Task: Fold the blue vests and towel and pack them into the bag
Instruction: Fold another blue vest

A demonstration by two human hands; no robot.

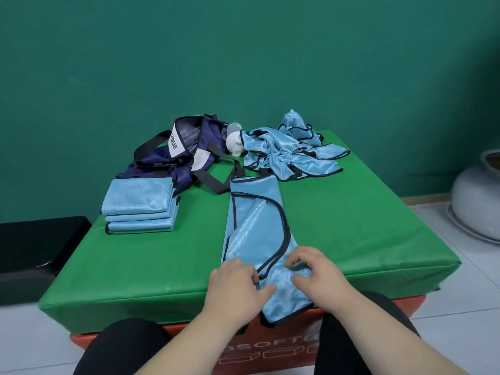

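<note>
Vest [257, 226] shiny satin cloth; table cover [351, 226] matt green.

The long vest [257, 226] I'm working on lies down the middle of the frame: a shiny light blue strip with black trim, folded lengthwise. Its near end hangs over the front edge, pinched by my left hand [238, 280] and right hand [316, 272]. At centre left sits a neat stack of folded vests [140, 207]. Just above it slumps the navy bag [186, 147], black straps splayed. Right of the bag, the unfolded vests [286, 150] lie in a crumpled heap.
</note>
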